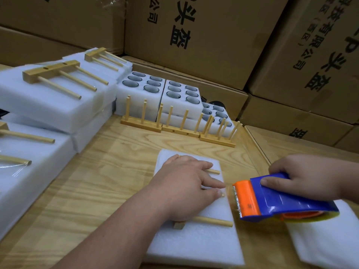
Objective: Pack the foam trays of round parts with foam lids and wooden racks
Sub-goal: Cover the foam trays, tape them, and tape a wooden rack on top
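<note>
Head view: taping step, by my read. Left hand (186, 183) lies flat, fingers spread, pressing a wooden rack (206, 221) down on a foam lid (194, 243) at the near middle of the desk (108, 171); whether a tray sits under that lid cannot be told. Right hand (308, 177) grips a blue-and-orange tape dispenser (281, 202), fingers curled over its top, toothed edge just beside the lid's right edge and close to the left fingertips. Another foam lid (326, 239) lies under the dispenser at right. Open foam trays of round parts (159, 88) stand at the back, upright racks (178, 125) in front of them. Finished packs (54, 101) with racks on top are stacked at left. Next move likely calls for anchoring tape at the lid's edge and drawing it across the rack dowels while the left hand bears down, so the rack does not slide.
</note>
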